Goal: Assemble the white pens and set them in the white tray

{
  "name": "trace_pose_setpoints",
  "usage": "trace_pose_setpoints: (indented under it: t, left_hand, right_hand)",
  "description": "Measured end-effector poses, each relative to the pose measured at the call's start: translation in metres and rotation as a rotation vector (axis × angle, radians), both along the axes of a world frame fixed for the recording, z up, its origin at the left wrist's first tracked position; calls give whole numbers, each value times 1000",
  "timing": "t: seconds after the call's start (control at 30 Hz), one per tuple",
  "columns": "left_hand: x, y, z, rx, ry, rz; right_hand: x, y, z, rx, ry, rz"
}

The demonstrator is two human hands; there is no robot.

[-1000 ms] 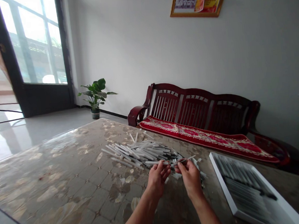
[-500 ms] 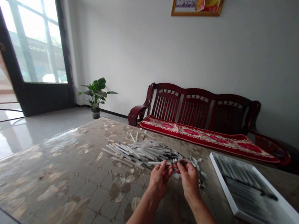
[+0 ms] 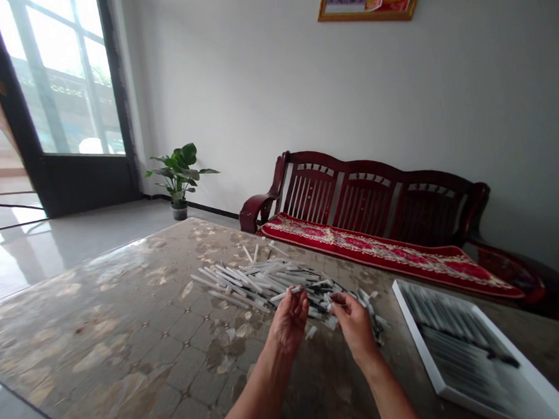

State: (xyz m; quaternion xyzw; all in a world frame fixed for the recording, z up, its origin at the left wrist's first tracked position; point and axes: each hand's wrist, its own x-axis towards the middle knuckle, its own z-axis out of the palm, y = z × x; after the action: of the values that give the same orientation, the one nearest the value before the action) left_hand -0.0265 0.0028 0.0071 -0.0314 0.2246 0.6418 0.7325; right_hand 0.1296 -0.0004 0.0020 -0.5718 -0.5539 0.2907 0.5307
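A heap of thin white and dark sticks (image 3: 251,279) lies on the patterned table. At the near edge of the heap, my left hand (image 3: 288,317) has its palm turned up and its fingers curled round a white stick (image 3: 280,295). My right hand (image 3: 352,317) pinches a small pale piece (image 3: 330,301) between thumb and fingers, over the right part of the heap. There is a gap between the two hands. Right of them stands a white tray (image 3: 420,353) with rows of dark-and-clear sticks in it.
The table (image 3: 140,349) has a glossy flowered cover. Behind it stands a dark red wooden bench (image 3: 360,196) with a red patterned cushion (image 3: 389,252). A potted plant (image 3: 177,172) is on the floor near the glass door (image 3: 83,180).
My hands have moved apart, the left one a little left and up. The stick between them is now only at my left hand, and a small pale piece is at my right fingertips.
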Motion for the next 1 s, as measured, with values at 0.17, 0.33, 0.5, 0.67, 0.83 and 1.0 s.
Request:
trace_pose_setpoints:
  t: [0.17,0.33,0.5,0.67,0.83,1.0]
  left_hand:
    - [0,1,-2,29,55,-50]
    - [18,-5,-10,40,185,-188]
    - [30,-11,-14,70,303,-244]
    - [38,-16,-14,75,397,-268]
    - [43,-17,-16,98,403,-264]
    - [44,-16,-19,109,388,-251]
  right_hand:
    - [67,-7,-7,-34,-389,-189]
    - [111,-29,-21,-175,-633,-268]
    - [119,-32,-37,-151,-619,-228]
    - [114,-30,-37,-101,-567,-283]
    - [80,-28,-33,12,-94,-214]
    - [40,-27,-34,39,77,-57]
